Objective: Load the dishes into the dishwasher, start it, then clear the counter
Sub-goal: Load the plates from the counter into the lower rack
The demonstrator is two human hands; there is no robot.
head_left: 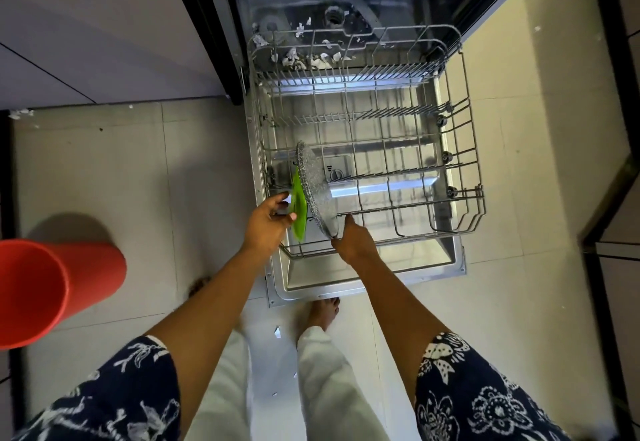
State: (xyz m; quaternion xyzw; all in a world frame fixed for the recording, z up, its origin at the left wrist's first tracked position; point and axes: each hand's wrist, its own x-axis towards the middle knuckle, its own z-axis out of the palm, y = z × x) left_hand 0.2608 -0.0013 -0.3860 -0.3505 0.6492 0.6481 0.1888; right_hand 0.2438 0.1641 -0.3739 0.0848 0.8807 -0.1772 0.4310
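My left hand (pixel 268 221) grips the green plate (pixel 298 208) by its near edge, fingers curled round it. My right hand (pixel 353 238) pinches the lower rim of the glass plate (pixel 317 191). Both plates stand on edge, side by side and almost touching, at the front left corner of the rack (pixel 398 173), which sits pulled out over the open dishwasher door (pixel 446 253). I cannot tell whether either is seated between the tines yet.

I judge the green plate light and tough, probably plastic, so an edge grip will do. The glass one looks heavier, stiff and breakable. Its pebbled face gives some purchase, but I would keep thumb and fingers on opposite faces at the rim and lower it gently. A red bucket (pixel 52 288) stands on the floor, well apart to the left.
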